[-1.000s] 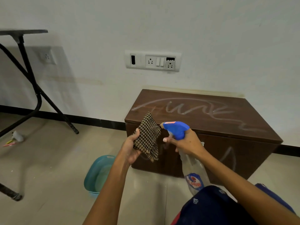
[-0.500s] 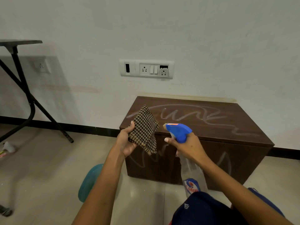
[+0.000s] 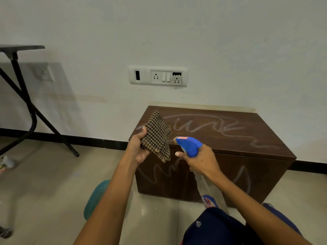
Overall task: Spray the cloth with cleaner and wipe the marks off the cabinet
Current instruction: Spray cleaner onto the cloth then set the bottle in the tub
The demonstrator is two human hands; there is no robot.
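A low dark brown cabinet stands against the white wall, with white scribbled marks on its top and more on its front. My left hand holds up a brown checked cloth in front of the cabinet's left corner. My right hand grips a clear spray bottle by its neck. The bottle's blue trigger head has its nozzle aimed at the cloth, a few centimetres from it. One finger rests on the trigger.
A teal plastic basin sits on the tiled floor left of the cabinet, partly hidden by my left arm. A black folding table's legs stand at far left. A socket panel is on the wall above.
The view has shifted so the cabinet and hands sit slightly lower and further right. The cloth and the bottle stay in the same hands, nozzle still close to the cloth.
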